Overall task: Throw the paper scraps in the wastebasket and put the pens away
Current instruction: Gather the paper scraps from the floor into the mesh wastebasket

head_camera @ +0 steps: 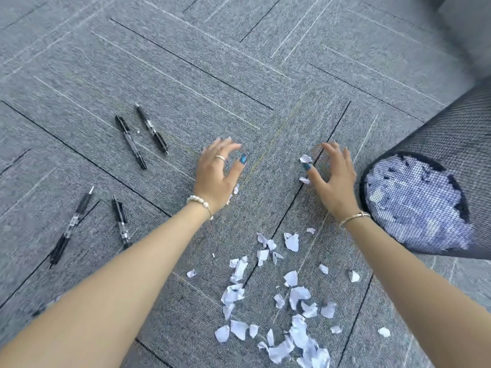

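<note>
Grey carpet [239, 62]: tiled floor with dark seams and thin pale lines; everything here lies on it.
Left hand [216, 176]: palm down, fingers spread and curved over the carpet, thumb apart from the rest, holding nothing; a ring on one finger, a pearl bracelet [198, 201] at the wrist.
Small scraps by left hand [236, 188]: a few pale bits peek out at the thumb-side edge of the palm; whether the hand presses on them is hard to tell.
Right hand [333, 179]: also palm down with fingers clawed and apart, not closed on anything; a thin metal bangle [354, 219] at the wrist.
Scraps by right thumb [305, 159]: two or three white pieces lie just beside the thumb, one touching or nearly touching the painted nail.
Paper scraps [287, 301]: the main scatter of torn white pieces lies between the two forearms, nearer the camera than the hands, densest at the bottom edge.
Wastebasket [438, 155]: black mesh, tipped on its side to the right of the right hand, its round bottom facing the camera; white paper shows through the mesh.
Upper pens [140, 134]: two black pens lying side by side, left of the left hand, well apart from it.
Lower pens [93, 224]: two more black pens, nearer the left forearm, also untouched.
</note>
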Demonstrator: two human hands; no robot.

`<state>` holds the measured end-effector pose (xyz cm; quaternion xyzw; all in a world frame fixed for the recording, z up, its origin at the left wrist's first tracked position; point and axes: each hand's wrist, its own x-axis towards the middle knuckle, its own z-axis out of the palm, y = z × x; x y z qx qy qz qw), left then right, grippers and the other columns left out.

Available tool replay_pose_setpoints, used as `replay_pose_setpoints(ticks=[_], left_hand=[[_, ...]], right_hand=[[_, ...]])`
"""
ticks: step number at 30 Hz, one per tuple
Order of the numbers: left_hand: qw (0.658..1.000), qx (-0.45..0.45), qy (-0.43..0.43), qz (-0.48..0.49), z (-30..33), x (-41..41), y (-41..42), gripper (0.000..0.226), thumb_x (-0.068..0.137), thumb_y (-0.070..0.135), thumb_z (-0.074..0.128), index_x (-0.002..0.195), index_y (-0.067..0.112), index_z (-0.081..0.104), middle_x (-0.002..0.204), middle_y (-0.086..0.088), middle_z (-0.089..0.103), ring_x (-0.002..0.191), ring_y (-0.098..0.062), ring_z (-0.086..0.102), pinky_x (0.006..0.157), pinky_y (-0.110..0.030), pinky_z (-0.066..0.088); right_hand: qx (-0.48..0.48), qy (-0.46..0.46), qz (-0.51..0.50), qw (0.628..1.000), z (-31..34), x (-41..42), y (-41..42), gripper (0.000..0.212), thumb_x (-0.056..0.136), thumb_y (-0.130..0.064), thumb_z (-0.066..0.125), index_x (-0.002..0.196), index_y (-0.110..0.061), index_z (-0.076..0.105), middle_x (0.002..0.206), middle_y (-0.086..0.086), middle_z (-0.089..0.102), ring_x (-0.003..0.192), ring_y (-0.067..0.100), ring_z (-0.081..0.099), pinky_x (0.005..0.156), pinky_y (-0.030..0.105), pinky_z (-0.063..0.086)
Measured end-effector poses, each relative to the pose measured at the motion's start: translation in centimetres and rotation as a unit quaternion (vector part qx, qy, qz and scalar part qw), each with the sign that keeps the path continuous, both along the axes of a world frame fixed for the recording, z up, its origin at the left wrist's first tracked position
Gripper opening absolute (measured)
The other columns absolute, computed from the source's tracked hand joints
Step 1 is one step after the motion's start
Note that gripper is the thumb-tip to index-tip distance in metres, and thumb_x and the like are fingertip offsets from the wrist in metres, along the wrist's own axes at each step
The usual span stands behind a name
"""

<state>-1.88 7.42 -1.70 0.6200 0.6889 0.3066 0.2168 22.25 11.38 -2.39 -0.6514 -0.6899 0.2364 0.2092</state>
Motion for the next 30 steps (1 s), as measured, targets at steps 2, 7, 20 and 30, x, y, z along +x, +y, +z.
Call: replay_pose_setpoints(ticks=[2,7,20,30], left_hand=[[0.998,-0.031,0.046,0.014,-0.7,-0.8,0.6,0.06,0.082,0.057,0.035,0.13,0.022,0.041,0.15,-0.005,0.023,0.139,-0.023,0.014,0.112,-0.04,0.005],[0.996,-0.077,0.044,-0.011,-1.5,-1.4,0.2,0.053,0.089,0.047,0.041,0.134,0.019,0.036,0.15,-0.002,0.024,0.139,-0.017,0.013,0.114,-0.041,0.011],[0.981,-0.086,-0.161,-0.064,0.1,3.7,-10.5,0.045,0.09,0.046,0.03,0.118,0.022,0.056,0.124,0.014,0.05,0.119,0.002,0.042,0.105,-0.024,0.034],[0.997,-0.057,-0.031,-0.029,0.7,3.0,-9.2,0.052,0.088,0.05,0.025,0.127,0.023,0.046,0.143,0.004,0.037,0.134,-0.009,0.024,0.114,-0.037,0.005]], right_hand=[[-0.009,-0.018,0.004,1.0,-0.1,-0.1,0.3,0.059,0.087,-0.05,0.047,0.14,-0.031,0.028,0.154,-0.002,0.019,0.143,0.022,0.008,0.111,0.052,0.004],[-0.021,0.004,0.082,0.996,0.6,-1.6,-0.7,0.056,0.09,-0.046,0.045,0.139,-0.02,0.035,0.149,0.002,0.032,0.137,0.018,0.026,0.112,0.045,0.021],[-0.106,0.091,0.251,0.958,2.2,-3.3,-13.5,0.041,0.091,-0.047,0.036,0.122,-0.028,0.055,0.126,-0.022,0.05,0.121,-0.007,0.043,0.106,0.025,0.034],[-0.099,0.024,0.208,0.973,2.9,-3.5,-10.1,0.04,0.095,-0.03,0.04,0.135,-0.028,0.038,0.148,-0.013,0.026,0.137,0.003,0.016,0.116,0.035,0.008]])
